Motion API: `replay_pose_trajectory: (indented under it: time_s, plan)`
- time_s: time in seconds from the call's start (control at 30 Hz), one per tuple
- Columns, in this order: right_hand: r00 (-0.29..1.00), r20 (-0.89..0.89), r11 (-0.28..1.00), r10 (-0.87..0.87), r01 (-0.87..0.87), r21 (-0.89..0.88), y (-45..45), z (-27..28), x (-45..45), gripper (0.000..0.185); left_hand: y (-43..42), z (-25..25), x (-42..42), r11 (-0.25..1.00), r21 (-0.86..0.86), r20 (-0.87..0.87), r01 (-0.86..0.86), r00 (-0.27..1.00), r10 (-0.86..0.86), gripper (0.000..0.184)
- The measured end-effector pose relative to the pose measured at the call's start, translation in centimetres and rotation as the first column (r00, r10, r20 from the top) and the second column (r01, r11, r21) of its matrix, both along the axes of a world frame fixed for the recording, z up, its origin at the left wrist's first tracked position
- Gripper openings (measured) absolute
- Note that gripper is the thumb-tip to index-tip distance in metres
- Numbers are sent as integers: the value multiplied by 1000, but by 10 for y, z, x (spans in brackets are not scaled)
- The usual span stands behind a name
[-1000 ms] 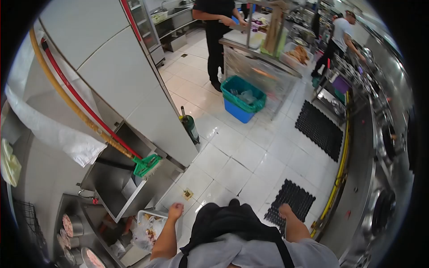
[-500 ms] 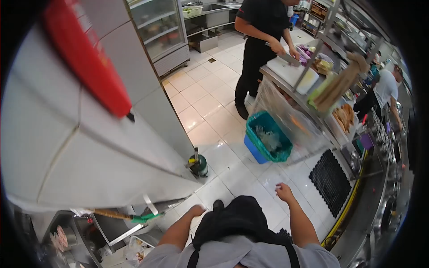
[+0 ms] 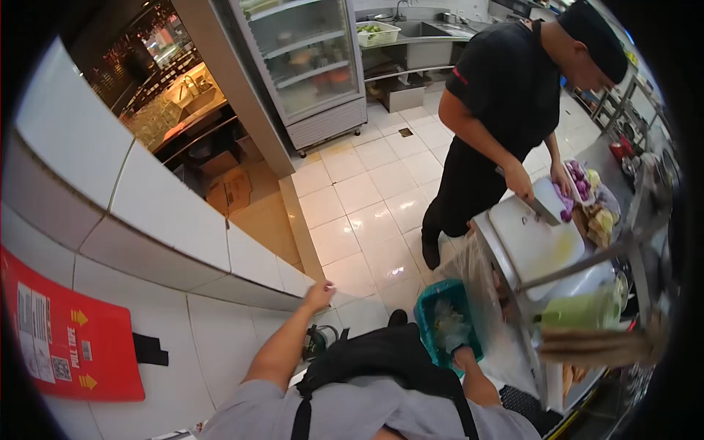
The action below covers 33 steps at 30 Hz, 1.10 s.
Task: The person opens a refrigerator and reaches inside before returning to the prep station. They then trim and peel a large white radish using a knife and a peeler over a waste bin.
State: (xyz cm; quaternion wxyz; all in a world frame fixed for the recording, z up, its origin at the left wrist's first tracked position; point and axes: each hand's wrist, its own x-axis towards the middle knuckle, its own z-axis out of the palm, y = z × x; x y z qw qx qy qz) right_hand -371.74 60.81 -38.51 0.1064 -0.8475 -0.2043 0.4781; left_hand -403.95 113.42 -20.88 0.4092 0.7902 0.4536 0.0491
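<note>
My left hand (image 3: pixel 319 295) is out in front beside the white tiled wall edge, its fingers curled in and nothing visible in them. My right hand (image 3: pixel 463 358) hangs low over the near rim of a bin (image 3: pixel 423 315) lined with a green bag. Its fingers are small and blurred, so I cannot tell how they are held. Crumpled clear plastic (image 3: pixel 449 323) lies inside the bin. A dark gas cylinder (image 3: pixel 315 342) stands by the wall below my left forearm, partly hidden.
A co-worker (image 3: pixel 499 95) in black holds a knife (image 3: pixel 544 211) at a white cutting board (image 3: pixel 528 238), near purple onions (image 3: pixel 579 180). A glass-door fridge (image 3: pixel 304 66) stands ahead. On the left are a doorway and a red packet (image 3: pixel 73 337). White floor tiles (image 3: pixel 352 220) run between.
My view has swung left and I have moved forward. The doorway has come into sight, and the bin and cutting counter are nearer. My right hand now overlaps the bin; my left hand is farther forward.
</note>
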Motion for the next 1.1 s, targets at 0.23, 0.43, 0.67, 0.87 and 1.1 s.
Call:
replay_pose_trajectory:
  time_s: [0.23,0.43,0.67,0.87,1.1]
  plan:
    - [990,-101,939,-99,127,320,313,7,149,20,68,-6,-37,942,14,-57,-337,940,337,30]
    - [980,-199,900,-13,98,424,490,108,178,25,96,-24,2,763,-411,-57,-500,849,525,23]
    - [999,-25,986,46,-42,159,482,30,240,27,311,-43,118,726,-465,121,-507,776,619,23]
    - [955,8,889,-297,280,-362,499,84,255,20,581,17,273,977,87,373,-197,915,152,22]
    - [708,-267,739,-654,673,-29,654,69,285,29,795,255,559,748,664,282,10,922,-263,28]
